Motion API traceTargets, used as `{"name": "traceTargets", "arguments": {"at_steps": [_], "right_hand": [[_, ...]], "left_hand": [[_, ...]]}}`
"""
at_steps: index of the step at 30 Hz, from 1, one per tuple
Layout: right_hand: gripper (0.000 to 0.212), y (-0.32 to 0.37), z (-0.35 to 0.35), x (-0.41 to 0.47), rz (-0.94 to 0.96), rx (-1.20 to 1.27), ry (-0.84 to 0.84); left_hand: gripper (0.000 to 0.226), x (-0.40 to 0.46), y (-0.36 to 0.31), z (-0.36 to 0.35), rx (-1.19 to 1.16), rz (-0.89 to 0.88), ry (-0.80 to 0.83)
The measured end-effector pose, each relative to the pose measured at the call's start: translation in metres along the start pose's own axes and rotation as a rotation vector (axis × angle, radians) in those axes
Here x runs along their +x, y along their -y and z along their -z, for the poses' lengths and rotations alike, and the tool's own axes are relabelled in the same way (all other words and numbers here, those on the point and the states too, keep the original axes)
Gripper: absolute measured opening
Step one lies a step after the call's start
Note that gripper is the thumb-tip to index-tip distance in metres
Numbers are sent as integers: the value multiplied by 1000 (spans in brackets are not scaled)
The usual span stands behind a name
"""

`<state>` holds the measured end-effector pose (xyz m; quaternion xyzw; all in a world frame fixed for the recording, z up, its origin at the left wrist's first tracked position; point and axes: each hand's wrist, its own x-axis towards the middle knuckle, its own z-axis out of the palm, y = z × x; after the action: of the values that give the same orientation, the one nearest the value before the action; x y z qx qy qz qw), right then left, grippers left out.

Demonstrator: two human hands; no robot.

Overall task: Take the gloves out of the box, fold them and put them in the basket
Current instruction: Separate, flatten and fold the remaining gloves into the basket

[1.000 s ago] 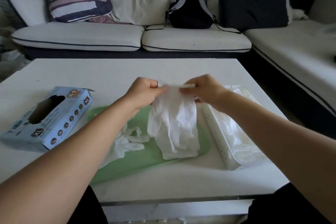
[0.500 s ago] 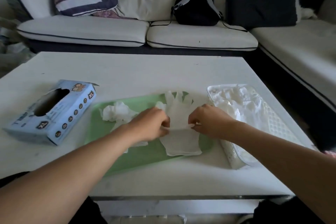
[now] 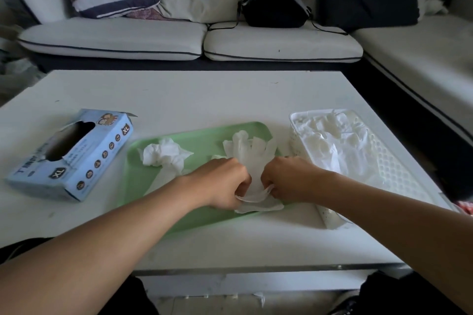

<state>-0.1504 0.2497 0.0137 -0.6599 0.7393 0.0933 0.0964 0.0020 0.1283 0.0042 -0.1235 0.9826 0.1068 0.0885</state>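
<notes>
Left hand [image 3: 225, 184], right hand [image 3: 286, 179] both pinching glove [image 3: 252, 153] cuff, fingers pointing away

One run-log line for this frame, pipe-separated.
phase: folding | left hand: grips glove cuff | right hand: grips cuff | glove on green tray | basket: holds gloves

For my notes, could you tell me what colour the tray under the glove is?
Light green tray, clearest in the head view.

white table [image 3: 179, 94] | green tray [image 3: 204, 135] on table | sofa [image 3: 115, 38]: pillows, black backpack [image 3: 273, 0]
</notes>
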Motion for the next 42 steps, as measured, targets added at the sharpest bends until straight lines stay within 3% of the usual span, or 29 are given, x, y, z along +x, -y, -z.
{"name": "traceTargets", "arguments": {"at_steps": [5,8,10,12,19,24,28,30,32,34,38,42], "right_hand": [[27,-1,8,-3,0,31,110],[32,-7,14,-10,19,126,216],[44,-7,15,-12,36,178,235],[47,-5,11,-11,56,191,192],[9,-5,-3,0,111,230,184],[8,-8,13,-1,142,357,191],[10,-20,57,-14,96,600,50],[21,-29,78,-25,97,955,-61],[11,-36,98,-43,74,1363,-136],[14,-44,110,-61,89,1610,-178],[54,-55,114,-92,163,1604,-181],[35,-76,108,-109,0,1688,-237]], "left_hand": [[20,-3,6,-3,-81,50,107],[38,-5,4,-2,-189,90,135],[46,-6,2,-4,-146,74,126],[40,-6,-1,-8,-57,33,101],[31,-8,-2,-10,-69,-27,94],[56,-10,-10,-17,-44,31,50],[25,-7,-17,12,-452,28,-273],[27,-11,-22,45,-776,31,-406],[25,-16,-36,80,-1086,11,-449],[19,-20,-52,103,-1322,25,-488],[28,-19,-87,124,-1462,104,-513],[22,-10,-106,125,-1471,164,-355]]}}
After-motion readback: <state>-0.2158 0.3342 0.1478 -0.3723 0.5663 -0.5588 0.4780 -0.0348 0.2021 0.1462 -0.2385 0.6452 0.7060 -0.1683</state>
